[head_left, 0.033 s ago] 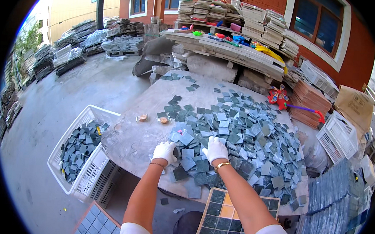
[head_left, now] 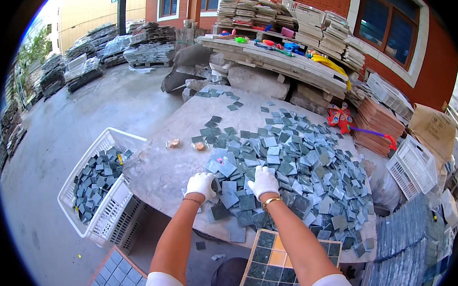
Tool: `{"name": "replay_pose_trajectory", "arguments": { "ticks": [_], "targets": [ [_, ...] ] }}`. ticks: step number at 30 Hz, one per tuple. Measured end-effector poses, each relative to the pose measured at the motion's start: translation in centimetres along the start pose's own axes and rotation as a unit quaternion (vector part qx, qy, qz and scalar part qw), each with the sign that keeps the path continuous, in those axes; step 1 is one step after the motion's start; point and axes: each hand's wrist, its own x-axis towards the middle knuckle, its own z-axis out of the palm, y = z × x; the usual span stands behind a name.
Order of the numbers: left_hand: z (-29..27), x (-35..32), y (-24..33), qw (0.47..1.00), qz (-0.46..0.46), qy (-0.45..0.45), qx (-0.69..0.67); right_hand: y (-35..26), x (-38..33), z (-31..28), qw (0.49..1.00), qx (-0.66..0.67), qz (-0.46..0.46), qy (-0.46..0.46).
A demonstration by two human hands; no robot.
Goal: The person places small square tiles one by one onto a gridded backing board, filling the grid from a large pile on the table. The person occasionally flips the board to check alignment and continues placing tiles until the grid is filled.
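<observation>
At the near edge of the stone table [head_left: 155, 175] we are sorting loose green-grey tiles [head_left: 290, 162], left hand [head_left: 201, 185] and right hand [head_left: 263, 182] both gloved and curled down on the pile, grip probably closed on tiles but unclear, next needing a clean lift.

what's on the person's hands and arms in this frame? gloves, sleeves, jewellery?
White gloves on both the left hand and the right hand. A thin bead bracelet sits on the left wrist, a gold bangle on the right. Forearms bare; short white sleeves show at the lower edge.
</observation>
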Motion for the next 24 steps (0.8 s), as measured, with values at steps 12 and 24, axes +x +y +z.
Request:
{"name": "replay_pose_trajectory", "arguments": {
  "ticks": [12,24],
  "targets": [
    [-0.6,-2.8,5.7,0.958,0.072,0.24,-0.142,12.2,-18.8,-1.5,0.963,0.151,-0.217,-0.055],
    [2.6,-18.3,16.7,0.945,0.252,0.054,-0.202,10.0,-21.8,-0.8,0.996,0.044,-0.064,-0.031]
  ]
}}
